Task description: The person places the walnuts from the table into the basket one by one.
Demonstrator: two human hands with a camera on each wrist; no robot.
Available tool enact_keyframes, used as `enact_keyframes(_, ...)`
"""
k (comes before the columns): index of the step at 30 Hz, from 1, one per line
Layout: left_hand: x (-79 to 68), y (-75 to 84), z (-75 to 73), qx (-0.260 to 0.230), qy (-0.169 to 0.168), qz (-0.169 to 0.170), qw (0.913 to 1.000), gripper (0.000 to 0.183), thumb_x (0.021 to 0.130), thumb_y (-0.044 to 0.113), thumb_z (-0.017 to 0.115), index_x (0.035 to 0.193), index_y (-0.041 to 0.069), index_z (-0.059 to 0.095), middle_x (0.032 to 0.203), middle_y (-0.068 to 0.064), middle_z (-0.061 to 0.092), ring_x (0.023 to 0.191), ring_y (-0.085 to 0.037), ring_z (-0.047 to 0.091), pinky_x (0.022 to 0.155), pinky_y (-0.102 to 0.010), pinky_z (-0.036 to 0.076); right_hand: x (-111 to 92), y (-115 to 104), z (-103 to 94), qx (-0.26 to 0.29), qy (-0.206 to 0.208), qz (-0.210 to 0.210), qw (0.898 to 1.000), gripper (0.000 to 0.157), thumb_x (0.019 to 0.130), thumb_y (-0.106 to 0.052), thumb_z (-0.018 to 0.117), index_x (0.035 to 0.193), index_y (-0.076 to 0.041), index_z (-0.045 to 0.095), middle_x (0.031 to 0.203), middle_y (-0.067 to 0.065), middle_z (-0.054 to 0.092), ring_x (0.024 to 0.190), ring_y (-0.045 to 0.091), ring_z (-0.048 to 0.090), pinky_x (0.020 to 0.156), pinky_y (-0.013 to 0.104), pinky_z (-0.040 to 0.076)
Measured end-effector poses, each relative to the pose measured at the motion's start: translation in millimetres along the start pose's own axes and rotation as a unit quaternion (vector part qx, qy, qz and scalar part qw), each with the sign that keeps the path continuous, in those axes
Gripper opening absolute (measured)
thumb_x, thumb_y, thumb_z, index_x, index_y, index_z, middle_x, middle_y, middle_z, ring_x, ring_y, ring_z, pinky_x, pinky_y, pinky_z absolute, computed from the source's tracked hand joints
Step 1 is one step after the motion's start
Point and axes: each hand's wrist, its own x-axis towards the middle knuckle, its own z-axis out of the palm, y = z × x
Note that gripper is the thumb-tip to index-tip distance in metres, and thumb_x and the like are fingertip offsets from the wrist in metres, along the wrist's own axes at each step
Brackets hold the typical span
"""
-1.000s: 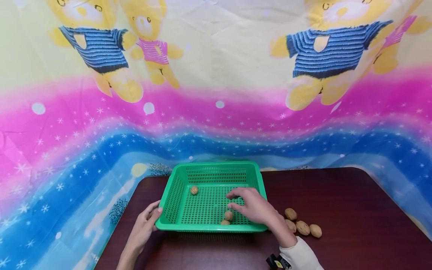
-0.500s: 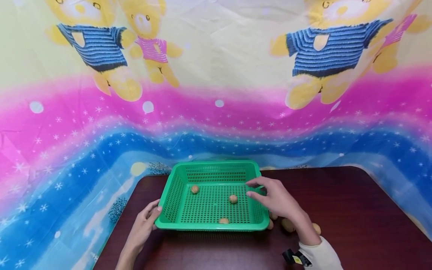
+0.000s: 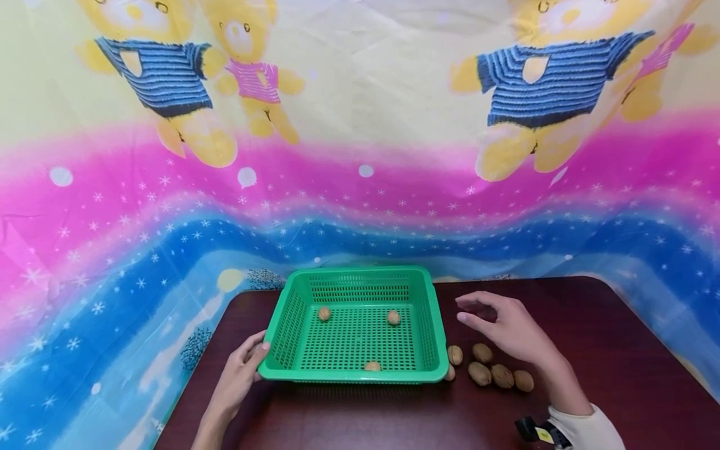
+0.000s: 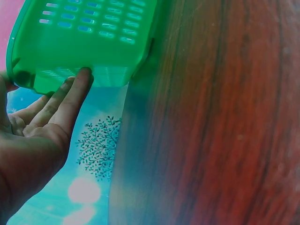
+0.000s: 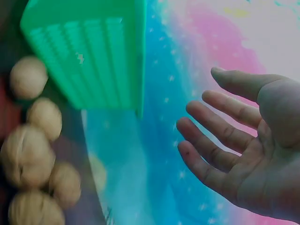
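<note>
A green plastic basket [image 3: 354,376] with slotted walls sits on the table, three walnuts in it: a walnut [image 3: 324,314] at back left, another walnut [image 3: 394,318] toward the right, and a third walnut [image 3: 372,366] partly hidden by the front rim. My left hand [image 3: 239,375] holds the basket's left front corner, thumb at the rim and fingers against the outer wall, as the left wrist view confirms. My right hand [image 3: 509,328], fingers spread and bare of any object, hovers right of the basket. Below it several loose walnuts [image 3: 502,376] lie beside the basket's right wall.
The dark reddish-brown table [image 3: 619,350] has rounded back corners. Right behind it hangs a printed cloth [image 3: 360,206] with bears and snowflakes, which also runs along both sides.
My right hand has moved out of the basket to the right, fingers apart. One walnut has rolled toward the basket's back right. My left hand stays at the corner.
</note>
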Motion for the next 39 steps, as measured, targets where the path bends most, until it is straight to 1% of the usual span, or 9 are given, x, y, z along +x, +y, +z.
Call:
enact_keyframes(2,0.1,0.5,-0.1,-0.001,0.001,-0.002,1.0000,0.058,0.115,0.039,0.053,0.163,0.009,0.042,0.149,-0.028,0.060,0.104,-0.018,0.078,0.081,-0.036,0.066,-3.8,9.1,-3.9,-0.008,-0.001,0.005,1.000,0.031,0.105,-0.041,0.072,0.132,-0.026,0.074,0.126,-0.002,0.078,0.116,0.027,0.075,0.086,0.031,0.060)
enact_keyframes(4,0.3,0.6,-0.1,-0.003,0.000,-0.004,1.0000,0.057,0.115,0.039,0.053,0.163,0.009,0.042,0.149,-0.027,0.060,0.104,-0.018,0.078,0.082,-0.036,0.066,-7.2,18.3,-7.0,-0.013,-0.002,0.005,1.000,0.030,0.105,-0.039,0.072,0.131,-0.025,0.075,0.125,-0.001,0.079,0.115,0.028,0.075,0.085,0.030,0.060)
enact_keyframes(8,-0.2,1.2,0.5,-0.004,0.001,-0.002,1.0000,0.057,0.115,0.038,0.053,0.163,0.009,0.043,0.149,-0.027,0.061,0.104,-0.018,0.078,0.082,-0.035,0.066,-13.1,36.4,-10.3,-0.025,-0.006,0.008,1.000,0.028,0.104,-0.038,0.073,0.128,-0.024,0.076,0.125,0.002,0.079,0.117,0.032,0.074,0.086,0.039,0.061)
enact_keyframes(12,-0.8,2.2,1.4,-0.003,0.001,-0.003,1.0000,0.057,0.115,0.038,0.053,0.163,0.009,0.043,0.149,-0.027,0.061,0.104,-0.018,0.078,0.081,-0.035,0.066,-19.3,56.7,-9.0,-0.040,-0.018,0.024,0.999,0.029,0.103,-0.039,0.074,0.127,-0.023,0.077,0.123,0.001,0.080,0.118,0.034,0.074,0.089,0.047,0.060)
enact_keyframes(15,-1.0,2.8,1.9,-0.004,0.000,-0.002,1.0000,0.057,0.115,0.038,0.053,0.163,0.009,0.042,0.149,-0.027,0.061,0.104,-0.018,0.078,0.081,-0.035,0.066,-24.3,72.1,-4.9,-0.045,-0.033,0.037,0.998,0.032,0.102,-0.038,0.076,0.128,-0.019,0.077,0.119,0.000,0.080,0.115,0.033,0.074,0.087,0.045,0.060)
enact_keyframes(19,-0.8,2.8,1.6,-0.006,0.000,-0.001,1.0000,0.057,0.115,0.038,0.053,0.163,0.008,0.042,0.149,-0.028,0.060,0.105,-0.018,0.078,0.082,-0.035,0.066,-27.5,85.6,2.9,-0.047,-0.050,0.035,0.997,0.034,0.101,-0.036,0.078,0.127,-0.014,0.077,0.117,0.002,0.081,0.111,0.031,0.076,0.084,0.042,0.061)
enact_keyframes(26,-0.4,1.4,0.4,-0.004,0.001,-0.002,1.0000,0.057,0.115,0.038,0.053,0.163,0.009,0.042,0.150,-0.027,0.060,0.105,-0.017,0.077,0.082,-0.035,0.066,-26.0,90.1,12.6,-0.025,-0.098,0.031,0.994,0.037,0.100,-0.036,0.078,0.129,-0.013,0.076,0.119,0.001,0.080,0.104,0.021,0.076,0.080,0.028,0.059)
enact_keyframes(34,-0.6,1.4,0.5,-0.003,-0.001,-0.002,1.0000,0.057,0.115,0.037,0.053,0.163,0.008,0.042,0.150,-0.028,0.060,0.104,-0.018,0.078,0.081,-0.034,0.066,-28.2,92.6,18.2,-0.057,-0.121,0.016,0.991,0.036,0.099,-0.040,0.079,0.125,-0.015,0.078,0.122,0.003,0.078,0.111,0.030,0.075,0.084,0.034,0.061)
enact_keyframes(39,-1.0,1.4,0.6,-0.001,-0.002,0.003,1.0000,0.057,0.115,0.037,0.052,0.163,0.007,0.042,0.149,-0.028,0.060,0.104,-0.017,0.077,0.081,-0.034,0.065,-28.1,92.0,17.2,-0.068,-0.142,0.002,0.988,0.033,0.100,-0.041,0.077,0.124,-0.018,0.079,0.117,-0.002,0.079,0.107,0.023,0.075,0.082,0.032,0.060)
